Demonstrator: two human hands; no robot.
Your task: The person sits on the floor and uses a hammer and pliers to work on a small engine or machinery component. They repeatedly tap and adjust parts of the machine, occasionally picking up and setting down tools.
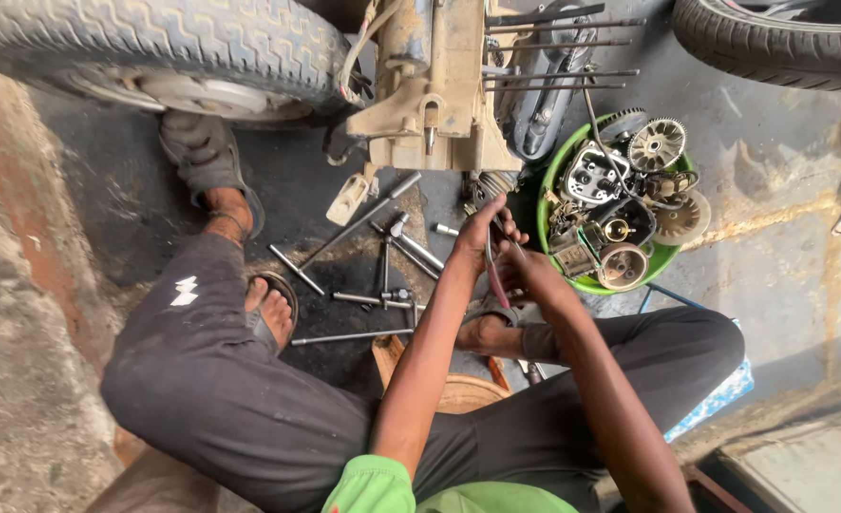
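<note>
- Head view: a seated person's left hand (482,228) and right hand (523,266) meet low over an oily floor, both closed around red-handled pliers (492,268), just below a dismantled engine casing (439,85).
- The pliers' jaws are hidden behind the left hand's fingers.
- A green basin (558,171) of engine parts sits just right of the hands.
- Sockets and long wrenches (382,256) lie scattered to the left, near a sandalled foot (270,309).
- A tyre (164,43) fills the upper left.
</note>
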